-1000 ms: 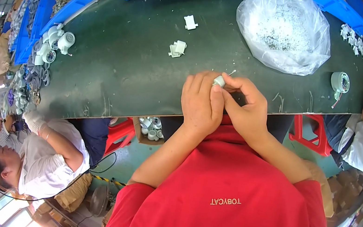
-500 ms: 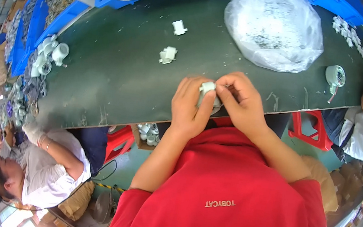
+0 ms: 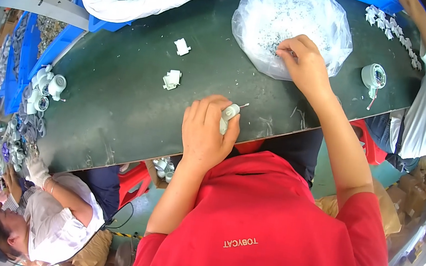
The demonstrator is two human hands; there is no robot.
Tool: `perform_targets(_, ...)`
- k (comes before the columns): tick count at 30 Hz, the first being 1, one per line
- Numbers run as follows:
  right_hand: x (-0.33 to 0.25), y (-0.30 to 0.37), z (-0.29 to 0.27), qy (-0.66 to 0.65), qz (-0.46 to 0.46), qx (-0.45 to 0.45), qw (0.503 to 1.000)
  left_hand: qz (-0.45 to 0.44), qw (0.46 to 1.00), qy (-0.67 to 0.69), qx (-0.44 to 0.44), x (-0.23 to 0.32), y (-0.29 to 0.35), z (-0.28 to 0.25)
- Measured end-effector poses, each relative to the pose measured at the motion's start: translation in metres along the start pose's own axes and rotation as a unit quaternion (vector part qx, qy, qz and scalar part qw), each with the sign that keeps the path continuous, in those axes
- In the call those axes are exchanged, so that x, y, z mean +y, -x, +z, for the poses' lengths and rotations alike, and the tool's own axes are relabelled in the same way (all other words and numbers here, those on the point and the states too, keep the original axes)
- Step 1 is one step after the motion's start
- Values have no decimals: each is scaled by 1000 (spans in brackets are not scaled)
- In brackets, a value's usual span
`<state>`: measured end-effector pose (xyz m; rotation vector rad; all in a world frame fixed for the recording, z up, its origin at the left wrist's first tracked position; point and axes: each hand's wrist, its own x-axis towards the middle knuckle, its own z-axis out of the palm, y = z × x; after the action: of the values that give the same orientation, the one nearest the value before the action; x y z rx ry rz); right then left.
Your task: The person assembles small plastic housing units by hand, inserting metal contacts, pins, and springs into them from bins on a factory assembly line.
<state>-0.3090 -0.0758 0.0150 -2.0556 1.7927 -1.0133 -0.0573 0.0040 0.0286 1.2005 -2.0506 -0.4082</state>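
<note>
My left hand (image 3: pixel 205 132) is closed around a pale round plastic housing (image 3: pixel 230 112) near the table's front edge. A short thin wire sticks out of the housing, and its lower part is hidden by my fingers. My right hand (image 3: pixel 307 64) reaches over the clear plastic bag (image 3: pixel 245 30) of tiny pale pieces, its fingertips pinched together at the pieces. Whether a piece is between those fingertips is too small to see. Ahead of my left hand lie a white plastic bracket (image 3: pixel 182 47) and a second pale bracket (image 3: pixel 172 79).
A white-lined blue bin (image 3: pixel 91 7) of pale green parts stands at the back left. Round housings (image 3: pixel 57 86) pile up at the left, and another housing (image 3: pixel 374 76) sits at the right beside a row of white parts (image 3: pixel 391 28). Co-workers sit at both sides of the green table (image 3: pixel 117 113).
My right hand has left the housing and moved up and right to the bag. The left hand keeps the housing, whose wire now shows. The view has shifted a little.
</note>
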Motion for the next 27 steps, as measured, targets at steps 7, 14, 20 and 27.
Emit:
perform_targets(7, 0, -8, 1, 109, -65, -22, 992, 3, 1000, -20, 5, -1, 1, -1)
perform_targets(14, 3, -16, -6, 46, -53, -93, 993, 7, 999, -28, -16, 3, -3, 0)
perform_targets(20, 8, -22, -8, 12, -61, -90, 994, -9, 999, -25, -35, 3, -4, -3)
perform_targets(27, -50, 18, -31, -342, 174, -161, 909, -21, 999, -25, -36, -1, -1, -3)
